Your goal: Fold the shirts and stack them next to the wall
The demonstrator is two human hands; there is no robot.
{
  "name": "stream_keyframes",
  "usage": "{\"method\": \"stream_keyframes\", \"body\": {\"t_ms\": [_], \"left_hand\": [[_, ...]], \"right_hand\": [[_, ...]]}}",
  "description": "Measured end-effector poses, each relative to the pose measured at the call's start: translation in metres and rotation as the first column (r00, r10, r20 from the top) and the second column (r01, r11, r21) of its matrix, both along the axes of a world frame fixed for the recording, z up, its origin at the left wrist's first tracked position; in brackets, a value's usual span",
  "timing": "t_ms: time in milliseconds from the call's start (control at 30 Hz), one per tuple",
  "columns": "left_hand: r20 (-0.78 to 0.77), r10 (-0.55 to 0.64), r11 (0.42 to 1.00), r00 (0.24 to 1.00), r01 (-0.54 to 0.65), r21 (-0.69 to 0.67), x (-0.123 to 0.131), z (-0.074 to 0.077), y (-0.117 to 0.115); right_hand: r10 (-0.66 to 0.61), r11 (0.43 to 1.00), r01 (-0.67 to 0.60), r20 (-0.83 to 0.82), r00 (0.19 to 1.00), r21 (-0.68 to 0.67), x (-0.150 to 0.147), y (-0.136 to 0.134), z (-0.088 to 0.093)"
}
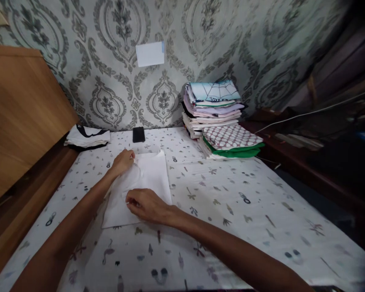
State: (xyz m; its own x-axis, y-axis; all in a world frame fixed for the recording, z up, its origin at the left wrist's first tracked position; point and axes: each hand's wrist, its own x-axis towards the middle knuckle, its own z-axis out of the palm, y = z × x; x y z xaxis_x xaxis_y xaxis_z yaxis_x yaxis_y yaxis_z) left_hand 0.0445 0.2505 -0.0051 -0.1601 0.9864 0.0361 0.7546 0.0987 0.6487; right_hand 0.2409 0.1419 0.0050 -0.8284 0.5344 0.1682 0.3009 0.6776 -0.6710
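Observation:
A white T-shirt (153,172), partly folded into a rough rectangle, lies flat on the patterned bed sheet (213,227). A curved seam like a neckline shows near its upper left. At that far left corner, my left hand (123,163) is closed, its fingertips pinching the cloth edge. My right hand (150,206) rests over the lower middle of the T-shirt with thumb and fingers drawn together on the fabric. The right palm hides part of the cloth beneath it.
Behind to the right stand stacks of folded clothes (214,111), with a patterned piece (231,137) on the nearer one. A smaller folded pile (88,137) lies at the far left, beside a black phone (138,134). A wooden panel (24,109) bounds the left; the papered wall (115,93) stands behind.

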Motion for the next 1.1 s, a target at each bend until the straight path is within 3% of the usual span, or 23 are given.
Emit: {"method": "stream_keyframes", "body": {"t_ms": [67, 167, 233, 300, 400, 500, 600, 700, 900, 1100], "left_hand": [[-0.122, -0.042, 0.995, 0.992, 0.052, 0.079, 0.004, -0.001, -0.012], [-0.315, -0.203, 0.953, 0.927, 0.261, 0.155, 0.015, -0.011, -0.029], [-0.377, -0.294, 0.933, 0.878, 0.349, 0.086, 0.021, -0.023, -0.038], [-0.391, -0.331, 0.934, 0.858, 0.356, -0.010, 0.025, -0.034, -0.044], [-0.352, -0.341, 0.937, 0.871, 0.344, -0.056, 0.021, -0.042, -0.047], [-0.283, -0.293, 0.947, 0.913, 0.318, 0.044, 0.011, -0.038, -0.040], [-0.252, -0.106, 0.983, 0.962, 0.140, 0.120, -0.001, -0.030, -0.025], [-0.257, 0.018, 0.997, 0.966, 0.002, 0.076, -0.008, -0.026, -0.008], [-0.229, 0.058, 0.998, 0.972, -0.058, 0.008, -0.009, -0.022, 0.009], [-0.163, 0.075, 0.997, 0.984, -0.073, 0.014, -0.031, -0.008, 0.004]], "right_hand": [[-0.028, 0.997, 0.029, -0.024, 0.999, 0.069, 0.011, 0.000, 0.001], [-0.041, 0.976, 0.036, 0.020, 0.999, 0.214, 0.023, -0.002, -0.008], [0.031, 0.964, -0.054, 0.091, 0.995, 0.261, 0.027, -0.005, -0.019], [0.081, 0.956, -0.118, 0.146, 0.986, 0.267, 0.030, -0.009, -0.032], [0.084, 0.956, -0.124, 0.158, 0.984, 0.265, 0.033, -0.013, -0.042], [0.052, 0.957, -0.084, 0.120, 0.991, 0.278, 0.032, -0.014, -0.037], [-0.059, 0.942, 0.006, 0.149, 0.987, 0.335, 0.022, -0.013, -0.025], [-0.175, 0.913, 0.064, 0.244, 0.954, 0.402, 0.003, -0.009, -0.017], [-0.221, 0.896, 0.052, 0.341, 0.914, 0.442, -0.020, 0.004, -0.016], [-0.231, 0.938, 0.137, 0.280, 0.932, 0.317, -0.022, 0.003, 0.000]]}}
